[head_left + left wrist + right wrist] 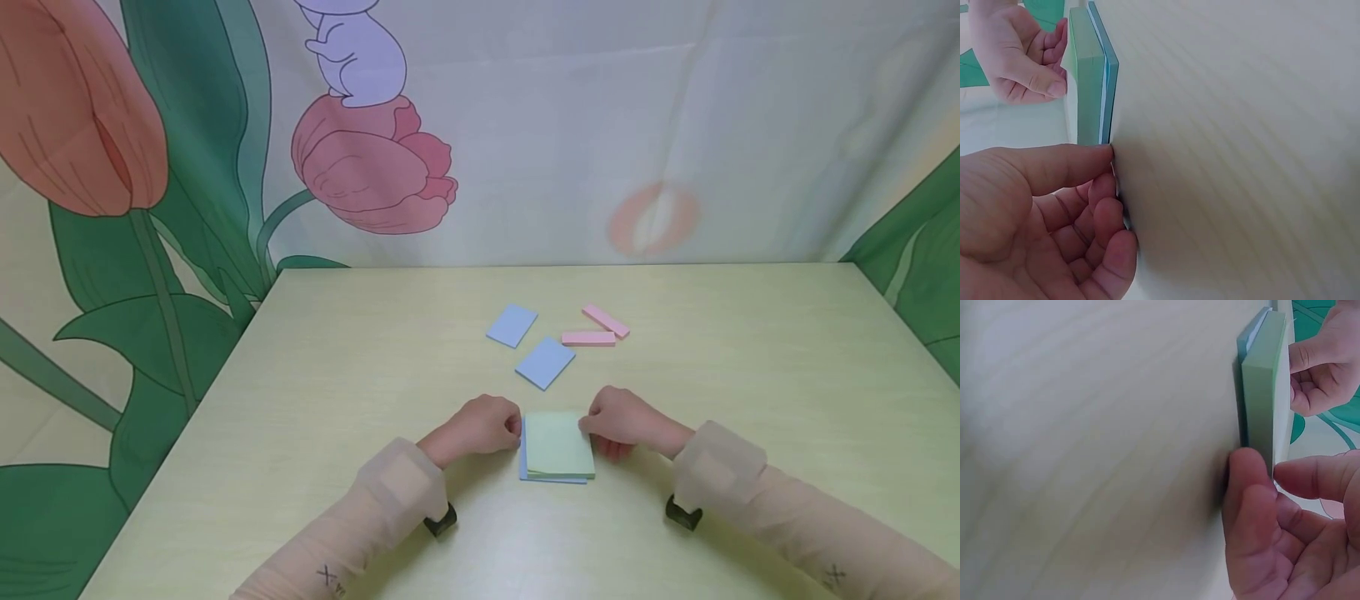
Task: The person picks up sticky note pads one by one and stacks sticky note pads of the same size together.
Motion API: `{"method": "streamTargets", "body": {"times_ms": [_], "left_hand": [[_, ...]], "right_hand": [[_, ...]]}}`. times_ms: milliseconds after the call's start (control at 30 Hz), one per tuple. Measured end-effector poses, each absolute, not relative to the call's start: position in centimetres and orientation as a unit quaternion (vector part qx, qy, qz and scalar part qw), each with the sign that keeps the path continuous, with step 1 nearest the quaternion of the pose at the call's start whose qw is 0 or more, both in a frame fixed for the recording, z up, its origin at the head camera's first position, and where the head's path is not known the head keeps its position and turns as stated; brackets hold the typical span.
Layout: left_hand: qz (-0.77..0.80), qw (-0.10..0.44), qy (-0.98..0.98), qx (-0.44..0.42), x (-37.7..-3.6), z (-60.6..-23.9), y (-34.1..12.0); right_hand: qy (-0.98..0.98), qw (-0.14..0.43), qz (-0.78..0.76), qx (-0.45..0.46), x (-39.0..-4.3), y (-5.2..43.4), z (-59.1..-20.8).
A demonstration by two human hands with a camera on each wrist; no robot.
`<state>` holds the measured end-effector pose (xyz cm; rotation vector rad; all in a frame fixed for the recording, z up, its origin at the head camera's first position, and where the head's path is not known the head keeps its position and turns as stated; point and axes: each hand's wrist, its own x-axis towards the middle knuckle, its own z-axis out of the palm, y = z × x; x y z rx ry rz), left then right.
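A pale green sticky note pad lies on a blue sticky note pad, whose left and front edges peek out beneath it. My left hand is at the left side of this stack, fingers curled. In the left wrist view its thumb tip and forefinger meet low at the edge of the blue pad. My right hand grips the right side of the green pad, thumb by its top face. The right wrist view has fingertips against the green pad's side.
Beyond the stack lie two more blue pads. Two narrow pink note strips lie to their right, one end close to the other. A printed curtain hangs along the far edge of the pale table.
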<state>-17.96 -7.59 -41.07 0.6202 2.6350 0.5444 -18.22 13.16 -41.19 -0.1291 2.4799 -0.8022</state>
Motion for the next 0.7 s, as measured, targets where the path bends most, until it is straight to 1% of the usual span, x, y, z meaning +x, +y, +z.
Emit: {"method": "streamTargets", "body": {"times_ms": [700], "left_hand": [[0.183,0.189,0.940,0.218,-17.96,-41.09,-7.52]], "right_hand": [[0.909,0.276,-0.307,-0.052,-17.52,12.86,-41.18]]}}
